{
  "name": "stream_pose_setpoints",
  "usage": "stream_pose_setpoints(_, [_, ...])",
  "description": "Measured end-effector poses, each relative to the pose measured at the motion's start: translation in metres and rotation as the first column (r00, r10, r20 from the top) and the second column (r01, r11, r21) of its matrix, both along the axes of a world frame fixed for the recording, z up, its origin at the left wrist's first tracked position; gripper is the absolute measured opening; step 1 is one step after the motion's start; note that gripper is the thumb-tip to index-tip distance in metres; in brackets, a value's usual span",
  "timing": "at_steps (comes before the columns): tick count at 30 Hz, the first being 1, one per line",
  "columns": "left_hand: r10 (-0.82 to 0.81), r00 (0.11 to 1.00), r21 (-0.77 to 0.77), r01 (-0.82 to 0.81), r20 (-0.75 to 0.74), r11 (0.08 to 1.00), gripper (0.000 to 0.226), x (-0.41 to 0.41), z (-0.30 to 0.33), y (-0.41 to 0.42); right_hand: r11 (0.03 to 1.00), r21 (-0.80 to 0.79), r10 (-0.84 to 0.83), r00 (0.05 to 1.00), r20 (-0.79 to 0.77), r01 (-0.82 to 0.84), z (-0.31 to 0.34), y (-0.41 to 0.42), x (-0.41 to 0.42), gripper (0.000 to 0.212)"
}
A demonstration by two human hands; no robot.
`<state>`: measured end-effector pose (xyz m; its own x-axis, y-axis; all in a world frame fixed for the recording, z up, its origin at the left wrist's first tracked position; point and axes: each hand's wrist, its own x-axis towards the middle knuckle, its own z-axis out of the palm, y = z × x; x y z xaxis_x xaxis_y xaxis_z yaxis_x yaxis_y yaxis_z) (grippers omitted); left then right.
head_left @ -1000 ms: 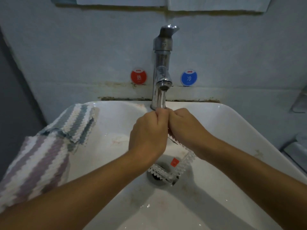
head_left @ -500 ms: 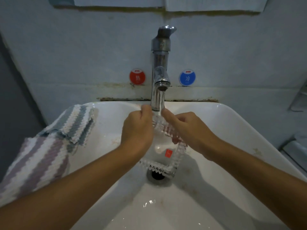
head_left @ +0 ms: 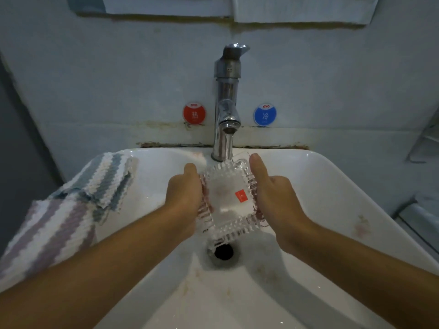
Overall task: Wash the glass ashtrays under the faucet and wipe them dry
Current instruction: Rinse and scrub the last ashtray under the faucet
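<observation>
A square glass ashtray (head_left: 229,201) with a ribbed rim and a small red sticker is held above the drain, just below the chrome faucet (head_left: 226,110). My left hand (head_left: 184,192) grips its left edge and my right hand (head_left: 273,193) grips its right edge, thumb stretched up along the rim. The ashtray faces me, tilted, with its far edge near the spout. I cannot tell whether water is running onto it.
The white sink (head_left: 332,186) has a dark open drain (head_left: 223,252) under the ashtray. A striped cloth (head_left: 71,210) hangs over the sink's left rim. Red (head_left: 194,113) and blue (head_left: 264,114) round stickers flank the faucet on the wall. A shelf edge shows at the right.
My hands were pressed together at the ashtray's top under the spout. They have moved apart to its left and right edges, and the ashtray has turned up to face me.
</observation>
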<state>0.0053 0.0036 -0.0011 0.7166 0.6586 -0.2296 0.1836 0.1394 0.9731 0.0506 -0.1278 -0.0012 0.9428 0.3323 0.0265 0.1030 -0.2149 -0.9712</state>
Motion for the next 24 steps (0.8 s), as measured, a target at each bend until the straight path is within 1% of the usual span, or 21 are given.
stream_pose_setpoints(1, [0.004,0.999,0.143,0.001,-0.034,0.99,0.045,0.002,-0.001,0.001,1.0,-0.022,-0.008,1.0,0.023,0.008,0.001,-0.001,0.002,0.062])
stream_pose_setpoints(3, [-0.011,0.999,0.399,0.023,-0.032,0.917,0.049,0.002,-0.001,0.003,0.999,-0.047,-0.011,0.999,0.054,0.014,0.005,-0.003,0.004,0.06])
stream_pose_setpoints(5, [-0.075,0.997,0.607,0.072,-0.021,0.791,0.055,0.002,0.001,0.006,0.998,-0.054,-0.008,0.998,0.061,0.011,0.009,-0.004,0.007,0.06])
stream_pose_setpoints(7, [-0.141,0.989,0.747,0.121,-0.038,0.654,0.061,0.003,0.005,0.009,0.996,-0.085,0.018,0.998,0.065,-0.012,0.013,-0.004,0.009,0.061])
stream_pose_setpoints(8, [-0.182,0.982,0.763,0.148,-0.04,0.63,0.062,0.005,0.006,0.01,0.995,-0.093,0.043,0.996,0.076,-0.036,0.014,-0.004,0.01,0.064])
stream_pose_setpoints(9, [-0.231,0.972,0.749,0.181,-0.039,0.637,0.062,0.006,0.007,0.01,0.993,-0.097,0.08,0.993,0.092,-0.072,0.013,-0.004,0.01,0.07])
stream_pose_setpoints(11, [-0.302,0.952,0.706,0.244,-0.044,0.665,0.061,0.006,0.007,0.008,0.983,-0.099,0.163,0.98,0.112,-0.152,0.009,-0.003,0.007,0.092])
stream_pose_setpoints(12, [-0.317,0.947,0.703,0.257,-0.048,0.663,0.061,0.005,0.007,0.008,0.977,-0.104,0.198,0.973,0.116,-0.187,0.008,-0.002,0.004,0.095])
stream_pose_setpoints(14, [-0.312,0.949,0.737,0.24,-0.042,0.631,0.06,0.001,0.007,0.008,0.965,-0.13,0.239,0.968,0.078,-0.228,0.006,0.0,0.0,0.082])
stream_pose_setpoints(16, [-0.291,0.956,0.796,0.195,-0.025,0.573,0.057,-0.002,0.01,0.006,0.969,-0.142,0.209,0.977,0.032,-0.202,0.012,0.003,-0.001,0.067])
stream_pose_setpoints(17, [-0.291,0.957,0.823,0.181,-0.02,0.539,0.056,-0.003,0.012,0.003,0.973,-0.136,0.192,0.981,0.039,-0.185,0.014,0.005,0.003,0.063])
stream_pose_setpoints(20, [-0.301,0.953,0.875,0.179,-0.041,0.449,0.056,-0.007,0.015,-0.01,0.984,-0.087,0.165,0.983,0.079,-0.158,0.024,0.01,0.007,0.061])
stream_pose_setpoints(22, [-0.298,0.953,0.88,0.177,-0.043,0.441,0.055,-0.006,0.014,-0.011,0.978,-0.109,0.189,0.979,0.071,-0.18,0.025,0.006,0.009,0.06])
stream_pose_setpoints(24, [-0.286,0.957,0.853,0.181,-0.039,0.489,0.055,-0.005,0.014,-0.008,0.963,-0.168,0.217,0.976,0.028,-0.209,0.025,-0.003,0.009,0.06])
